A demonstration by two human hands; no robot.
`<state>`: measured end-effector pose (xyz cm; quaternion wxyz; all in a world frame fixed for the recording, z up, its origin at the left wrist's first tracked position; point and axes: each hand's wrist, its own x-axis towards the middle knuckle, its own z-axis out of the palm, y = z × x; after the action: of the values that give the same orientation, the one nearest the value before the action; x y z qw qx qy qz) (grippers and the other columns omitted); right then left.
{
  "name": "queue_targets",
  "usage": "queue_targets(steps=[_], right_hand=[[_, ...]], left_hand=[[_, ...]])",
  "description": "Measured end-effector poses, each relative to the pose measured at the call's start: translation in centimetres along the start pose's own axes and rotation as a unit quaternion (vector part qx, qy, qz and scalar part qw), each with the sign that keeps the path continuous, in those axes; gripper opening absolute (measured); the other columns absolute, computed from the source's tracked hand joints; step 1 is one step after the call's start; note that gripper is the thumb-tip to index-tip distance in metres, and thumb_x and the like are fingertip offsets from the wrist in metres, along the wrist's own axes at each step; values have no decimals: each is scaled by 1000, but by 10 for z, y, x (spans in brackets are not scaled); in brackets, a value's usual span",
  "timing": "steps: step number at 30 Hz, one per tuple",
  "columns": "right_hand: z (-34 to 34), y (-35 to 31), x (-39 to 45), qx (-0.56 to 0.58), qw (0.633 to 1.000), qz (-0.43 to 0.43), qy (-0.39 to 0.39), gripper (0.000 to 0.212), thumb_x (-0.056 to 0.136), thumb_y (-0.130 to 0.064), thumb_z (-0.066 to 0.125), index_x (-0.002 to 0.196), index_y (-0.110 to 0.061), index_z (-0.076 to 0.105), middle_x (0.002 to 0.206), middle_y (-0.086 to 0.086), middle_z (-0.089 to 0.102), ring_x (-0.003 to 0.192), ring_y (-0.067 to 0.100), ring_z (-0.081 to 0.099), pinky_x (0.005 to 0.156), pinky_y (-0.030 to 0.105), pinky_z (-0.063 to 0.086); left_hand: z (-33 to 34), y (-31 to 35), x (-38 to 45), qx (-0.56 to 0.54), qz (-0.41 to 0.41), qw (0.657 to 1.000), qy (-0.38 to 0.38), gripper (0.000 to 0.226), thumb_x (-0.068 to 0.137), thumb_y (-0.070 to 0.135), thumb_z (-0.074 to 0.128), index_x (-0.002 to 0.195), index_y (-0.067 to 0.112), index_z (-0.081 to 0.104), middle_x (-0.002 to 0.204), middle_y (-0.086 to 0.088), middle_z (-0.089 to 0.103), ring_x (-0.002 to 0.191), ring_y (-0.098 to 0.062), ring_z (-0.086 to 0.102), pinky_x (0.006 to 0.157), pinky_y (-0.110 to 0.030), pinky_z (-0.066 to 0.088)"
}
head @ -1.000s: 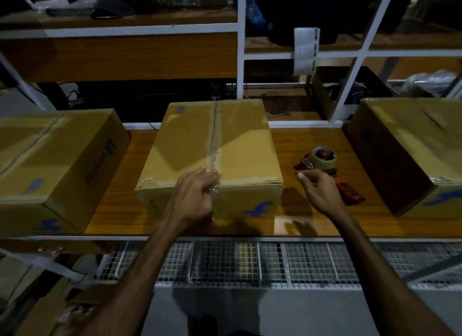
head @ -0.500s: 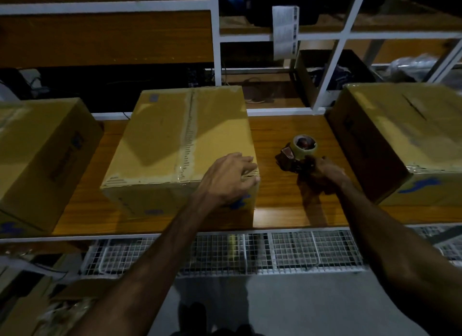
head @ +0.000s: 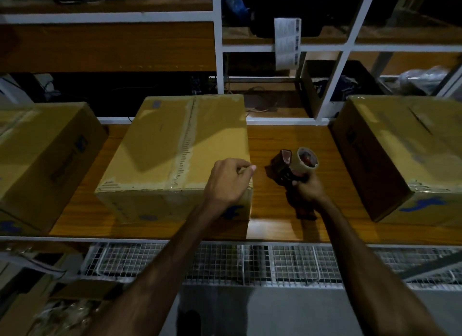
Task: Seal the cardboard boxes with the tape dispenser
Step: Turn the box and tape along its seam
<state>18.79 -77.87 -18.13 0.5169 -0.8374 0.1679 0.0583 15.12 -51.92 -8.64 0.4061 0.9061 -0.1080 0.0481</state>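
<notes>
The middle box (head: pixel 180 155) sits on the wooden worktop (head: pixel 287 140), between a left box (head: pixel 42 158) and a right box (head: pixel 410 155), each well apart from it. Its top seam already carries a strip of tape. The cardboard appears stiff on its faces but likely yields at the flaps; it is best steadied at a corner or edge, not pressed mid-panel. Its weight cannot be judged.

The left hand (head: pixel 228 182) rests on the near right corner of the middle box, fingers curled over the edge.

The tape dispenser (head: pixel 296 172) stands just right of that box, touching the worktop. It looks rigid and light, with a cutting end by the roll; the handle is the sound place to hold it. The right hand (head: pixel 308 189) grips that handle.

Against the frame one second earlier, the left hand has moved from the seam to the corner, and the right hand, then merely reaching, now holds the dispenser, which is raised upright.
</notes>
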Motion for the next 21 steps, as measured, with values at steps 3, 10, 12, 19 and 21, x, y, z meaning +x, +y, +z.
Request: queue_targets(steps=[3,10,12,19,21], right_hand=[[9,-4,-26,39,997,-44,59,44,102,-9,63,143,-18,52,127,-5,60,118,20,62,98,46,56],[35,-29,-86,110,969,-175,139,29,99,-8,68,121,-25,57,118,-15,65,114,13,63,93,38,53],[39,-39,-101,120,966,-181,143,31,99,-7,67,120,-27,56,116,-21,65,113,9,63,93,34,51],[39,-50,-120,136,960,-186,157,34,98,-7,66,119,-32,56,116,-27,65,111,-10,60,97,37,53],[40,-53,-122,146,958,-190,158,33,99,-9,66,121,-32,56,116,-28,65,113,-5,61,100,41,54]], left_hand=[[7,15,2,-56,-61,994,69,34,102,40,62,91,14,80,82,2,76,75,-8,70,73,-36,61],[18,52,4,-216,-204,954,41,67,94,65,64,76,0,61,75,-24,70,51,-24,73,62,-47,62],[19,57,2,-262,-219,939,30,64,92,68,64,74,6,62,77,-28,69,53,-31,73,65,-55,64],[15,63,-13,-448,-248,859,-6,54,98,50,66,86,-2,63,70,-13,66,56,-29,69,54,-35,61],[13,59,-20,-498,-237,834,-26,46,99,44,66,88,-1,65,74,-12,66,64,-27,70,61,-35,63]])
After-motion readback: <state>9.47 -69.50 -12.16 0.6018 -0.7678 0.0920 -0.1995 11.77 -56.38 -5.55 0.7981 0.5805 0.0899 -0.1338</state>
